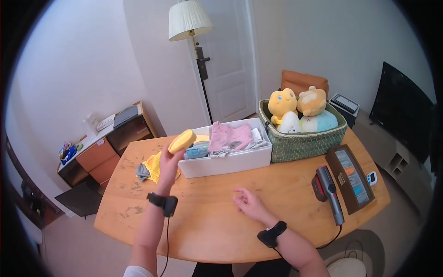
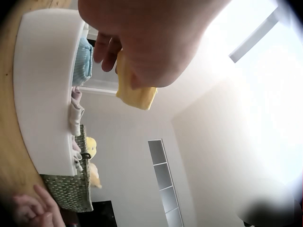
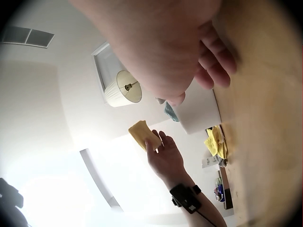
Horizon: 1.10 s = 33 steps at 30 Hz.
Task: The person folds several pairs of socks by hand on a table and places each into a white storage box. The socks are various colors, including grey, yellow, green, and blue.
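My left hand (image 1: 169,166) holds up a compact folded yellow cloth (image 1: 182,141) at the left end of a white storage box (image 1: 226,165). In the left wrist view the same folded cloth (image 2: 135,92) shows beyond the palm, and the fingers are partly hidden. Inside the box lie a pink garment (image 1: 229,137), a blue folded cloth (image 1: 197,152) and other clothes. A loose yellow and grey garment (image 1: 152,168) lies on the table behind my left hand. My right hand (image 1: 250,206) is over the table in front of the box, its fingers loosely bent around nothing.
A green woven basket (image 1: 304,147) of plush toys stands right of the box. Further right on the wooden table (image 1: 203,221) are a corded grey handheld appliance (image 1: 330,195), a brown lidded case (image 1: 350,180) and a small white timer (image 1: 372,178). A floor lamp (image 1: 190,21) stands behind.
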Tool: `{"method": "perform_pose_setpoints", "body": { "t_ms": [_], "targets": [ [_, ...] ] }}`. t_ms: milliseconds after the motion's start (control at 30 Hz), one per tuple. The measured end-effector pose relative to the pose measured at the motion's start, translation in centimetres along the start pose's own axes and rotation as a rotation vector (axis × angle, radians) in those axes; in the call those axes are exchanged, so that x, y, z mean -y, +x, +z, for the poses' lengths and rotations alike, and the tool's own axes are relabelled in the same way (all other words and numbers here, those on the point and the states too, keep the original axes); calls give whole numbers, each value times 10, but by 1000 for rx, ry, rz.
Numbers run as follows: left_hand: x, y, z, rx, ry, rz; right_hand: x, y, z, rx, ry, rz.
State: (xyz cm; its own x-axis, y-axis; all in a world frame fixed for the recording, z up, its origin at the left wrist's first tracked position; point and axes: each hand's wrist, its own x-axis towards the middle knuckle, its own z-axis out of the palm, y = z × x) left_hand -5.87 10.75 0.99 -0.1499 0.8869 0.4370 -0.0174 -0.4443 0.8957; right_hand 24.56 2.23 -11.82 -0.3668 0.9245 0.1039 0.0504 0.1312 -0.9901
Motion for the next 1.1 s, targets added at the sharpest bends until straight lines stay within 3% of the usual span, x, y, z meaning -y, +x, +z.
{"method": "perform_pose_setpoints", "body": {
  "t_ms": [133,200,333,467,533,767,867,967,1033,1100],
  "targets": [
    [13,62,-6,123,153,19,-12,-1,6,28,-107,-20],
    [13,68,-3,302,663,-437,-9,-3,5,29,-155,-28],
    [39,79,-8,431,769,-330,-5,-4,3,33,-283,-35],
    [34,73,-2,361,765,-365,4,-8,6,44,-303,-19],
    [28,71,3,302,614,-343,8,-9,5,41,-342,-22],
    [47,89,4,289,678,-362,12,-10,4,50,-379,-44],
    [60,103,1,260,508,-413,15,-9,4,60,-391,-37],
    [79,115,-3,209,541,-446,14,-9,4,59,-402,-40],
    [83,110,-2,103,481,-337,11,-11,5,59,-400,-48],
    [81,113,-9,76,426,-416,14,-13,5,50,-403,-43]
  ]
}}
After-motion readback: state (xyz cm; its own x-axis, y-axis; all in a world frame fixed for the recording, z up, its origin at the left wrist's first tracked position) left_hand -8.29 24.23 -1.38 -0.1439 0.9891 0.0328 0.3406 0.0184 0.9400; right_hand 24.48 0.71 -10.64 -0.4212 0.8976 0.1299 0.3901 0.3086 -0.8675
